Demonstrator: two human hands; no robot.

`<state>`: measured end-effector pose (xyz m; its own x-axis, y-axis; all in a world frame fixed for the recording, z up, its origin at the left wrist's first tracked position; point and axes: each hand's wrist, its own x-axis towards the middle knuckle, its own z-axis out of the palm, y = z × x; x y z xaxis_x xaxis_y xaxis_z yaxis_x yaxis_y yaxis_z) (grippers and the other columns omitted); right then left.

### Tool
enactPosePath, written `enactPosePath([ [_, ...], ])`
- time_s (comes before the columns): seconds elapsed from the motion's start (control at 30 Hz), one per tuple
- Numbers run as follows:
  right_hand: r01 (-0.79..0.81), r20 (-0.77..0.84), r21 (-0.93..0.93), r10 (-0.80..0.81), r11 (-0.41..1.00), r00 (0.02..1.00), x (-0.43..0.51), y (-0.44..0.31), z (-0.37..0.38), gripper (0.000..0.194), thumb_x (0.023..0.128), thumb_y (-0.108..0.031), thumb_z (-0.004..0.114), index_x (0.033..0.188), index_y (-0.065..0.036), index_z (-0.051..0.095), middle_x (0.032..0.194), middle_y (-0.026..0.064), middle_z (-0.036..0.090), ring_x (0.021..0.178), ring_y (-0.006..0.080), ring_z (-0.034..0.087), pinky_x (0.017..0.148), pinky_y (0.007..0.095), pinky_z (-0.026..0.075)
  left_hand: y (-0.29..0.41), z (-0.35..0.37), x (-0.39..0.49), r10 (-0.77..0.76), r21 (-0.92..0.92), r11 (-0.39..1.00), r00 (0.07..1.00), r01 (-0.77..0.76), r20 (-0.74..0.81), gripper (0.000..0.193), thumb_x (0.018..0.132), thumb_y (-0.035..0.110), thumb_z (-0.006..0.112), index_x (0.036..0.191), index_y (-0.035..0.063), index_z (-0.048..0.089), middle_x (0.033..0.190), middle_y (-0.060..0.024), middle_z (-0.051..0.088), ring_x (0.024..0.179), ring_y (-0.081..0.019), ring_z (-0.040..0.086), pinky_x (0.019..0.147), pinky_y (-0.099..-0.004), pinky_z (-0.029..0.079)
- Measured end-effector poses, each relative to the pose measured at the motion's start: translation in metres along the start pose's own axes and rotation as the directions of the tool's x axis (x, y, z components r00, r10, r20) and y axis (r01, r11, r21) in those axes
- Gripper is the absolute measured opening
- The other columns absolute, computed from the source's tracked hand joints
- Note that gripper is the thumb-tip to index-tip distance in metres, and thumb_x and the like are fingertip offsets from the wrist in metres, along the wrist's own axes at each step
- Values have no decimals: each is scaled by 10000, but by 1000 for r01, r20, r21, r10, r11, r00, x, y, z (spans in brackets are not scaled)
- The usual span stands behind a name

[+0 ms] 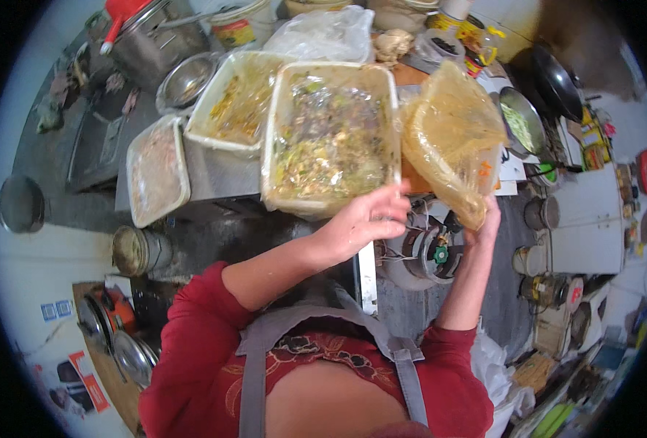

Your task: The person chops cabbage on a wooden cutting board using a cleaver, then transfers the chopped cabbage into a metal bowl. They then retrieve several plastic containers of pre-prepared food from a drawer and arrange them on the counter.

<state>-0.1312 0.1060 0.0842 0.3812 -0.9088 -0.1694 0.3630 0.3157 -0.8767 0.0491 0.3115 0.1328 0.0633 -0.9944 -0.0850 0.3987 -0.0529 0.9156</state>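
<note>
My left hand [368, 222] has its fingers apart, slightly blurred, beside the near right corner of a large white plastic tub [267, 148]. Chopped greens and pale pieces show in that tub beneath clear film. Farther right, my right hand [486, 222] grips the near end of a plastic container [486, 169] draped with a yellowish plastic bag [454, 120]; the bag's twisted end hangs by the palm. A second film-covered tub [222, 143] stands to the left of the large one. Left of that is a smaller white tray [185, 183] of pale pinkish food under film.
Behind the tubs lie a clear plastic bag [323, 34] and a steel bowl [189, 81]. A large steel pot [153, 52] stands back left. On the right are a pan of shredded greens [520, 123] and a wok [556, 82]. A gas cylinder [424, 268] stands below the counter.
</note>
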Motion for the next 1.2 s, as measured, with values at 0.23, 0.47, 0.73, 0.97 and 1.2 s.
enactPosePath([
  [0.23,-91,2,-323,97,942,995,112,24,-55,499,790,-75,551,1269,15,441,1046,161,592,927,259,603,748,340,518,-8,-54,-62,183,174,978,867,-113,-464,173,835,28,512,962,9,629,706,-19,583,586,-73,507,551,-203,413],
  [0.47,354,199,-903,-493,244,847,71,31,11,336,836,-180,629,1077,45,561,978,130,625,880,216,594,808,331,462,-7,-135,-66,503,594,804,488,38,-713,233,802,38,561,1031,-5,571,875,-23,556,775,-93,508,738,-231,427],
  [0.73,98,222,-751,109,653,969,-2,64,107,90,706,-41,617,753,-26,543,656,0,544,569,68,468,523,222,369,-15,-162,-42,174,232,973,679,-5,-713,380,720,-83,587,1088,-31,509,908,-58,609,823,-125,585,792,-256,467],
  [0.97,34,252,-441,88,897,964,3,63,100,150,617,49,541,702,-72,514,645,-47,497,547,51,404,538,188,326,20,-143,-45,206,101,978,755,-184,-623,367,683,-95,578,1040,-44,510,898,-73,619,792,-134,596,774,-259,474],
  [1.2,183,372,-285,-67,941,926,-20,20,121,145,623,12,532,714,-90,482,654,-56,466,557,36,404,532,181,350,48,-109,-66,313,52,930,710,-363,-631,351,618,-44,529,968,-28,508,902,-62,577,811,-111,553,790,-254,450],
])
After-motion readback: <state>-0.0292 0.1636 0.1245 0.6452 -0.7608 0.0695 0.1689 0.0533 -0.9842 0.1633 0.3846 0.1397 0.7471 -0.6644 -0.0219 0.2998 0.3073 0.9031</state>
